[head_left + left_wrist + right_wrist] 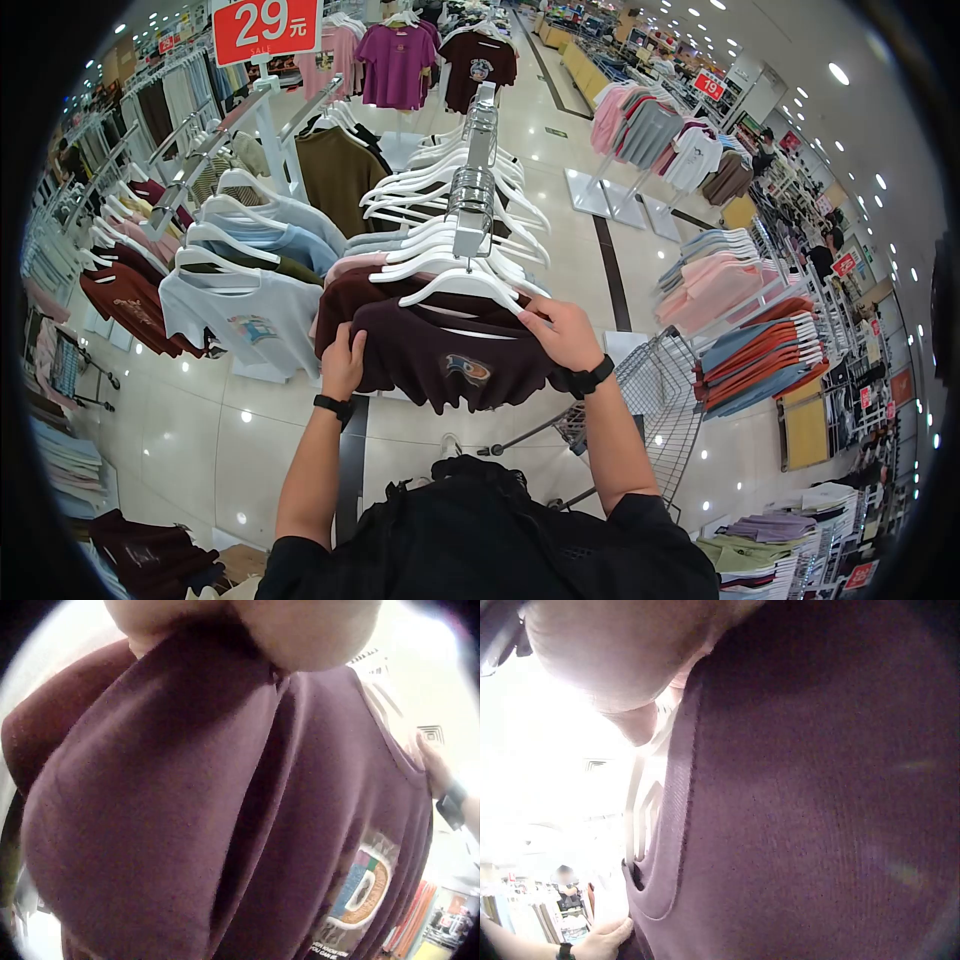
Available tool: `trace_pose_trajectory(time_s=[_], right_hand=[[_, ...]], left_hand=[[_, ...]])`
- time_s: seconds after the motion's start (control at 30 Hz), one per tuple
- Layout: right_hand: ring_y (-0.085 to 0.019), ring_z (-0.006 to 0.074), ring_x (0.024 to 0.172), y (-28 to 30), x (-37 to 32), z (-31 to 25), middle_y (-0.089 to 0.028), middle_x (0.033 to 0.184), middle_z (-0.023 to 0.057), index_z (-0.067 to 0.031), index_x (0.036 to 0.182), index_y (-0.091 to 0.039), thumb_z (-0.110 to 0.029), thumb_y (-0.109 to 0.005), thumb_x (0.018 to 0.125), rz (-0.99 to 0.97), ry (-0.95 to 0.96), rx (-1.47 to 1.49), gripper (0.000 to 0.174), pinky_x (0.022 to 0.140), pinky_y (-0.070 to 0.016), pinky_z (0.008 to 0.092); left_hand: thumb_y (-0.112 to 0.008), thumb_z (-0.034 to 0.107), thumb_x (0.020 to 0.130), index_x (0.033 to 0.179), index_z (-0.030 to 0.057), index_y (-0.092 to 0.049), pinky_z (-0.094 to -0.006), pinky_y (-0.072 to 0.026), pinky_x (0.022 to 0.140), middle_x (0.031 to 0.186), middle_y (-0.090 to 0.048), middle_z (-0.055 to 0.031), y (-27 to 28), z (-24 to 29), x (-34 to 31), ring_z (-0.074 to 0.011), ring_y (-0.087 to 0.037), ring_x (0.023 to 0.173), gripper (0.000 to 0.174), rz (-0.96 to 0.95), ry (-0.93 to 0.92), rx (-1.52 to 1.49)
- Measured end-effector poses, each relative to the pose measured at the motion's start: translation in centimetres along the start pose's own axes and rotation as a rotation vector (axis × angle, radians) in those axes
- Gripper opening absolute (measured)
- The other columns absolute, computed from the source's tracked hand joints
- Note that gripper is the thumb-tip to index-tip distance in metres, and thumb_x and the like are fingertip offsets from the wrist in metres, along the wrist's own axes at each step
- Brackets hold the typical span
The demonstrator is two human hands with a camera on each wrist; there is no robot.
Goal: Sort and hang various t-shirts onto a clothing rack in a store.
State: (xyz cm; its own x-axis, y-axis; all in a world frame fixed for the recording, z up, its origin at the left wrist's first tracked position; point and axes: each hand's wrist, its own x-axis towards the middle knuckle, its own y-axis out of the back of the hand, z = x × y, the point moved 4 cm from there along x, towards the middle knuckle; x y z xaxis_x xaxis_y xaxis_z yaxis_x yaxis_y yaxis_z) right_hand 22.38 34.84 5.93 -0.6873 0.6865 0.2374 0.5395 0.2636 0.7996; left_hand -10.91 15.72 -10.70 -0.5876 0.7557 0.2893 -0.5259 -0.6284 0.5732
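On a rack [470, 200] crowded with white hangers [420, 215], the left hand [343, 362] and right hand [565, 335] clutch a maroon T-shirt [450, 365], a wire cart [660, 395] beside.

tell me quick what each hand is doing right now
Left hand: grips the maroon t-shirt at its shoulder.
Right hand: grips the same t-shirt at the other shoulder.

red sign [266, 28] "29元", far-rt sign [709, 85] "19"

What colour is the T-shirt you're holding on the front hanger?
Dark maroon T-shirt, with a small multicoloured chest graphic; the head view shows it best.
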Motion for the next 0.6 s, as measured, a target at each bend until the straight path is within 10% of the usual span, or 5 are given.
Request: trace_pose_trajectory(time_s=[0.2,0.6], right_hand=[[-0.065,0.0154,0.075,4.1,1.5,1.7,-0.071,0.082,0.0069,-0.0017,0.099,-0.072,-0.016,-0.077,0.092,0.167,-0.049,0.202,0.016,0.071,-0.0515,0.0308],[-0.067,0.0301,0.085,0.6,16.1,9.4,-0.069,0.094,0.0124,-0.0044,0.1,-0.068,-0.021,-0.083,0.082,-0.031,0.113,-0.091,0.028,0.075,-0.0543,0.0412]], left_hand=[[-0.062,0.019,0.106,0.127,0.0011,-0.061,-0.0306,-0.0531,0.081,0.096,-0.069,-0.0075,2.2,-2.4,-3.4,-0.0166,-0.067,0.089,0.028,0.144,0.131,-0.272],[-0.06,0.013,0.104,0.119,-0.0007,-0.064,-0.0289,-0.0531,0.07,0.088,-0.069,-0.0071,4.3,-5.4,-12.2,-0.0141,-0.064,0.079,0.021,0.157,0.535,-0.201]])
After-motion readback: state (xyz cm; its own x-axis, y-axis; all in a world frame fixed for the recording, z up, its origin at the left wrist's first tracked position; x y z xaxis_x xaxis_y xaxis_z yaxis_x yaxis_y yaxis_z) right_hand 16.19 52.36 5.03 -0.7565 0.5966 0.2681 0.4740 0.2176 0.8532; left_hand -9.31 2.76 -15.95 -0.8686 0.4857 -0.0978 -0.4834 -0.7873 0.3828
